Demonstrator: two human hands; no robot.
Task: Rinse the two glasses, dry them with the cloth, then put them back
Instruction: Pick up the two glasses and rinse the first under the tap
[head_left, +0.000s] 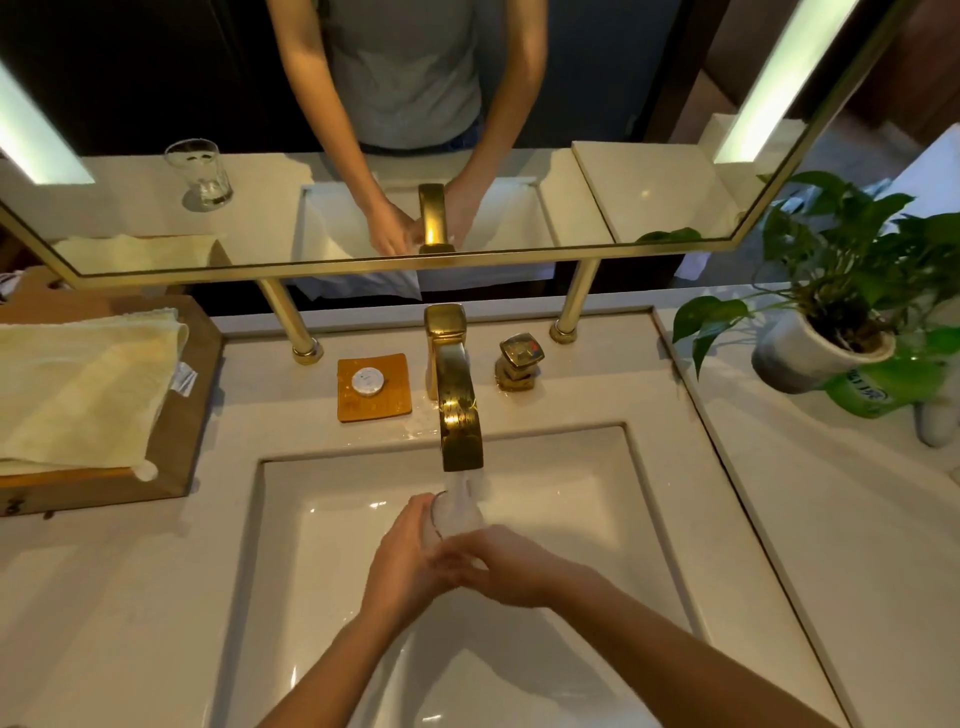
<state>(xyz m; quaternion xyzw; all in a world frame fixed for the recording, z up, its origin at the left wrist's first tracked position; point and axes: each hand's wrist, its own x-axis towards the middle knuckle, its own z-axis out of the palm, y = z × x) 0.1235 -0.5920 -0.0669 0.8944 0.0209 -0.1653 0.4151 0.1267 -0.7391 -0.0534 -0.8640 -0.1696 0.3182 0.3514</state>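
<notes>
**While the tap (457, 400) runs, a glass (453, 515) sits under the water**

As water pours from the gold spout, the person holds the glass tilted in the stream, low over the sink (597, 519). The left hand (410, 551) wraps its fingers round the side of the glass, and the right hand (501, 564) curls round its lower end, so both are grasping it. The second glass (198, 174) I can only see in the mirror (649, 208) (standing upright on the reflected counter, off to the left). The pale yellow cloth (78, 389) lies folded on a wooden tray (195, 415) left of the sink, well apart from the hands. Beside the tap sits an orange soap dish (397, 400), and a potted plant (831, 291) stands to the right.
</notes>
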